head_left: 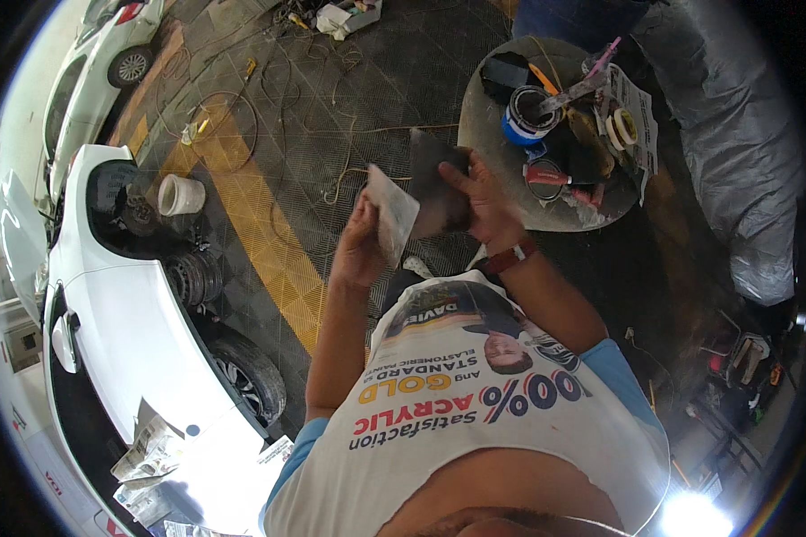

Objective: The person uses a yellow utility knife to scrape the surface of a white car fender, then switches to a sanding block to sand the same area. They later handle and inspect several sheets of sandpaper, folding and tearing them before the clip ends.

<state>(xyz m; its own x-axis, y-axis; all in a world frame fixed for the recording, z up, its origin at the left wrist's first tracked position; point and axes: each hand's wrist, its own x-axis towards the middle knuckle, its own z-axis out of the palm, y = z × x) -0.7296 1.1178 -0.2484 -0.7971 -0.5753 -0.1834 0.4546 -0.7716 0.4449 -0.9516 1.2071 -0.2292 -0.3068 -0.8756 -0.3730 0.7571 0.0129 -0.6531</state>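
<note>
My left hand [358,251] is closed on a pale, greyish flat sheet [391,213], held tilted in front of my body. In my right hand [495,204] is a dark, thin flat sheet [434,183], with the thumb pressed on its face. The two sheets are close together, their edges overlapping in view. I cannot make out what kind of sheets they are, and the dark one is partly blurred. A red wristband [510,257] is on my right wrist. Just beyond that hand stands a round, worn table [484,148].
On the table are an open blue can [521,125] with a stirring stick, a red-labelled tube [546,176], tape rolls [625,128] and newspaper. A white car [130,304] with a wheel off stands left, near a white bucket [181,195]. Hoses [331,183] cross the floor; silver sheeting [734,170] hangs right.
</note>
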